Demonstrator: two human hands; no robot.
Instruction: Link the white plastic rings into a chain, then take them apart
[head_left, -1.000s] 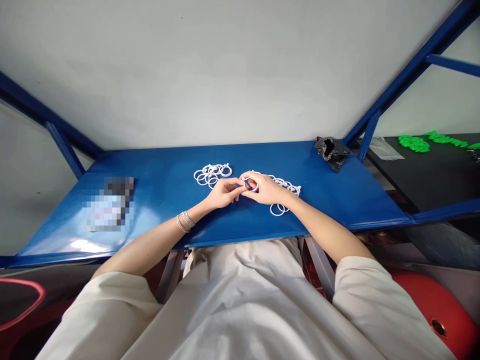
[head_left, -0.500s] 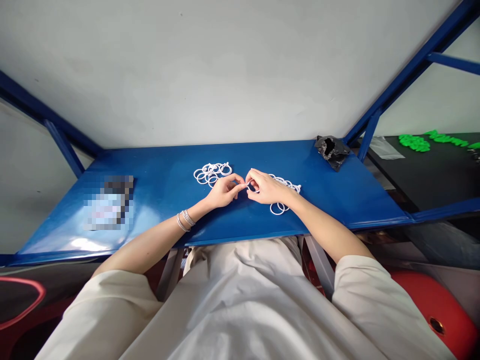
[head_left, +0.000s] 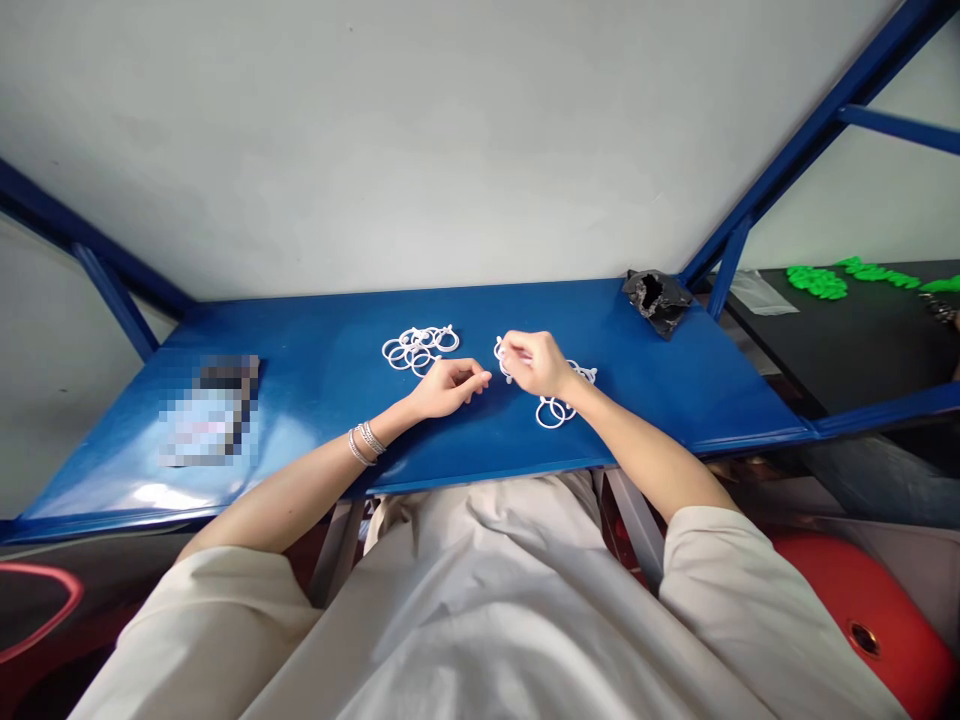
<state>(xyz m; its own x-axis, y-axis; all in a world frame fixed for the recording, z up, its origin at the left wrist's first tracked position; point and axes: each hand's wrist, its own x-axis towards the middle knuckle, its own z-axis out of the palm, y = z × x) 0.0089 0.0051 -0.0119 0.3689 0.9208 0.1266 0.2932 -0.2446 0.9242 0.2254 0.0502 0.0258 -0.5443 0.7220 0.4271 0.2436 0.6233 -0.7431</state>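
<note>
Loose cluster of white plastic rings (head_left: 418,348) on the blue metal table (head_left: 675,400), just above the left hand (head_left: 450,388), loosely curled, apparently empty, fingertips toward the right. Then one ring (head_left: 499,350), pinched in the fingertips of the right hand (head_left: 534,365), at that hand's left side. Further right, more rings (head_left: 552,412), just below the right hand.

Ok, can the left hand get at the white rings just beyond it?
Likely yes. The left hand lies right by the white plastic rings on the blue table top, and nothing appears to stand between them. The right hand, pinching a ring, is off to the other side.
</note>
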